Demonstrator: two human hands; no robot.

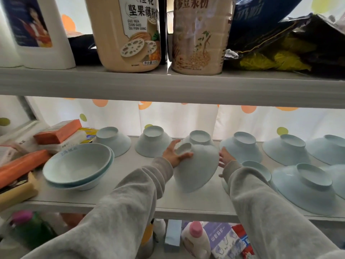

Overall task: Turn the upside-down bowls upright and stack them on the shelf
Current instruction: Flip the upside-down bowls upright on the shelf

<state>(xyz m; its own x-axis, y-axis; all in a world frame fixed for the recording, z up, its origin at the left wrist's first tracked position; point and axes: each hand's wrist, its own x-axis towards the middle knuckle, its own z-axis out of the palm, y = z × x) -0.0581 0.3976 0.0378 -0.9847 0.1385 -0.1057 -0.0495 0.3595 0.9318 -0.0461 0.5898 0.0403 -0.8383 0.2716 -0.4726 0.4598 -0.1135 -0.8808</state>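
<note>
A pale blue bowl (196,167) is tilted on its side in the middle of the white shelf (130,195), foot ring facing up-left. My left hand (174,153) grips it at the foot and my right hand (224,157) presses its right side. Two upright bowls (78,165) sit nested at the left. Several bowls stand upside down: at the back (112,140), (154,141), (200,137), (241,146), (287,148), and a large one at the front right (309,187).
Orange and white packets (57,133) and long boxes (20,165) crowd the shelf's left end. The upper shelf board (168,85) carries tall canisters (128,32) and bags. Bottles and packages (197,238) fill the shelf below.
</note>
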